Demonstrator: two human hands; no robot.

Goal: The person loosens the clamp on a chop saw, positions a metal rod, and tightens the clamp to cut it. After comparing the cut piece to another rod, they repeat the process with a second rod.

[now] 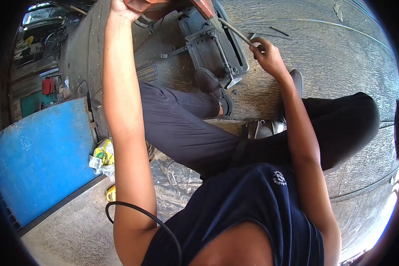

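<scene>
At the top edge my left hand (123, 11), partly cut off by the frame, is closed around the handle of a red electrode holder (203, 6) with worn, pale jaws. Those jaws point down to the right, and the end of a thin welding rod (237, 33) meets them. My right hand (268, 57) pinches the other end of this rod between thumb and fingers. Below the jaws lies a grey metal frame (241, 60) with hinged bars and a T-shaped end (233, 82), close to my shoe (208, 82).
Thin metal pieces (279, 31) lie on the textured floor beyond my right hand. A blue panel (44, 150) with handwriting stands at left, beside a crumpled yellow package (103, 152). Between my legs is a shiny metal part (265, 128). A black cable (139, 209) loops past my left arm.
</scene>
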